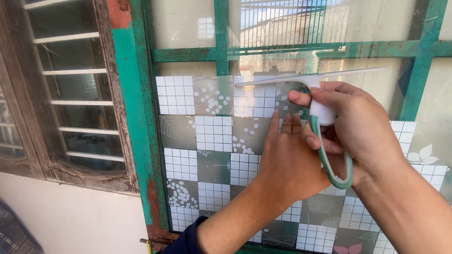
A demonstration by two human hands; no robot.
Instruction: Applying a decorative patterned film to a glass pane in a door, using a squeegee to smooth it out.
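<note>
- Clasped in the right hand point(358, 127), one white squeegee point(310, 80) with a green looped handle presses its blade on the glass pane point(188, 23).
- Below the grip, the left hand point(287, 160) lies flat and unclenched on the patterned film point(214, 134).
- Left of the grip, the film's edge meets the green frame point(136, 141); bare glass lies above the blade.
</note>
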